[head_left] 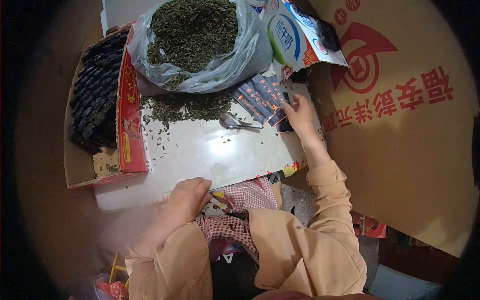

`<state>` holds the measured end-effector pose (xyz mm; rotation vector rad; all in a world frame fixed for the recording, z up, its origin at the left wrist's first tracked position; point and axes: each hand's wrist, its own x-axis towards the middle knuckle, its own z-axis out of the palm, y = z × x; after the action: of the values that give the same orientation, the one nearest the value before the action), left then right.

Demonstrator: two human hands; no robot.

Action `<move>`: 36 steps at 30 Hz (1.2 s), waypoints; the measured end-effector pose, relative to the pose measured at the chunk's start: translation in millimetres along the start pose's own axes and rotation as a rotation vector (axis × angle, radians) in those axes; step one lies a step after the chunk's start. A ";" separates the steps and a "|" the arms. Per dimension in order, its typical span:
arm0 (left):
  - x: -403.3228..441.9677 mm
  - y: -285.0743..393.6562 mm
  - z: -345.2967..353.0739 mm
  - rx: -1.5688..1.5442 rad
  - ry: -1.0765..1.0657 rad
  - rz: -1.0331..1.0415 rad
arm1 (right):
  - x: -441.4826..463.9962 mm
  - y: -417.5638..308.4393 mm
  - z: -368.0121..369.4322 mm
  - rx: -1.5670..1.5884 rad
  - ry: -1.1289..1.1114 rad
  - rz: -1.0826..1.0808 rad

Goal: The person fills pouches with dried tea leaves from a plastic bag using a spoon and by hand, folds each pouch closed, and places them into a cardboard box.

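Observation:
My right hand (pixel 300 116) reaches over the right side of the white board (pixel 200 150), its fingertips at the edge of several fanned-out black packets with orange print (pixel 260 99). Its thumb and fingers are partly spread; whether it grips a packet is unclear. My left hand (pixel 189 199) rests at the board's front edge, fingers bent and pressed together, with anything under them hidden. A metal spoon (pixel 234 121) lies left of the packets. Dried leaves fill a clear plastic bag (pixel 250 55) at the back, and loose leaves (pixel 185 109) are scattered before it.
At the left stands a red cardboard box (pixel 131 130) holding rows of black packets (pixel 100 85). A white and blue carton (pixel 295 37) is behind the fanned packets. Large brown cardboard (pixel 400 150) with red print borders the right side.

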<state>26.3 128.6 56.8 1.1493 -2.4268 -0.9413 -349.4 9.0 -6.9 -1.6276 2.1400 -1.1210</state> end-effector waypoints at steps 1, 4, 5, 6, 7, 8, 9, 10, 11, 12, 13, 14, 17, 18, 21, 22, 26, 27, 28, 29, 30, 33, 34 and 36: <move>0.3 0.2 -0.2 0.001 0.002 0.002 | -3.9 -6.3 -1.3 -0.201 0.140 -0.213; 0.6 -0.5 0.6 -0.004 0.017 0.015 | -13.2 -38.9 -7.6 -0.241 0.086 -0.333; 0.5 -0.6 0.8 -0.009 0.027 0.028 | -14.1 -47.2 -5.6 -0.240 0.085 -0.332; 0.9 0.2 0.0 -0.008 0.026 0.027 | -15.2 -55.0 -2.3 -0.262 -0.030 -0.326; 1.8 1.9 -1.1 -0.002 0.021 0.031 | -16.4 -61.5 2.0 -0.283 -0.144 -0.319; 2.2 2.8 -1.8 0.004 0.016 0.035 | -17.4 -66.5 7.4 -0.291 -0.126 -0.357; 1.8 2.3 -1.5 0.005 0.016 0.034 | -17.1 -70.6 12.0 -0.289 -0.127 -0.357; 1.2 1.4 -0.5 0.012 0.016 0.036 | -15.7 -74.3 16.5 -0.342 -0.159 -0.334; 0.5 0.4 0.1 0.019 0.016 0.037 | -13.6 -76.5 19.7 -0.394 -0.191 -0.312; -0.7 -0.4 0.5 0.021 0.016 0.034 | -11.8 -77.2 21.8 -0.390 -0.192 -0.314; -2.0 -1.1 0.7 0.018 0.022 0.030 | -9.8 -77.4 24.0 -0.422 -0.221 -0.292; -3.2 -1.6 0.4 0.015 0.028 0.025 | -7.9 -77.4 26.1 -0.454 -0.249 -0.271; -4.0 -2.1 -0.9 0.024 0.035 0.026 | -1.7 -69.1 27.8 -0.457 -0.317 -0.196; -3.8 -3.7 -0.5 0.023 0.038 0.025 | -0.7 -68.0 27.2 -0.458 -0.318 -0.200; 0.8 -10.0 1.7 0.010 0.057 0.060 | 0.9 -66.5 20.4 -0.308 -0.354 0.010; 5.5 -12.5 0.4 0.014 0.022 0.061 | -1.4 -68.1 13.8 -0.271 -0.294 -0.003; 29.0 -24.3 1.5 -0.001 0.082 0.105 | -24.1 -87.5 -4.6 -0.033 -0.083 -0.045; 37.9 -22.5 -0.7 0.001 0.085 0.102 | -32.8 -90.5 -3.9 -0.030 -0.085 -0.049; 49.4 -17.1 -2.1 -0.127 0.113 -0.039 | -42.7 -95.3 -0.3 0.055 -0.026 -0.132; 60.9 -11.7 -3.2 -0.254 0.142 -0.182 | -52.4 -100.9 4.5 0.143 0.031 -0.216; 72.2 -9.5 0.4 -0.451 0.213 -0.218 | -61.9 -111.0 7.6 0.153 0.029 -0.263; 99.5 -0.1 5.1 -0.711 0.360 -0.275 | -88.9 -131.9 27.1 0.193 0.041 -0.355; 105.1 1.7 5.1 -0.779 0.425 -0.289 | -95.4 -135.0 34.7 0.220 0.044 -0.357; 112.3 -2.8 9.2 -0.918 0.443 -0.217 | -102.8 -140.3 44.5 0.217 0.036 -0.453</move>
<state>-48.3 44.7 46.7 1.0847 -1.2760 -1.4469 -184.9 69.2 32.3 -2.0513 1.6341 -1.4553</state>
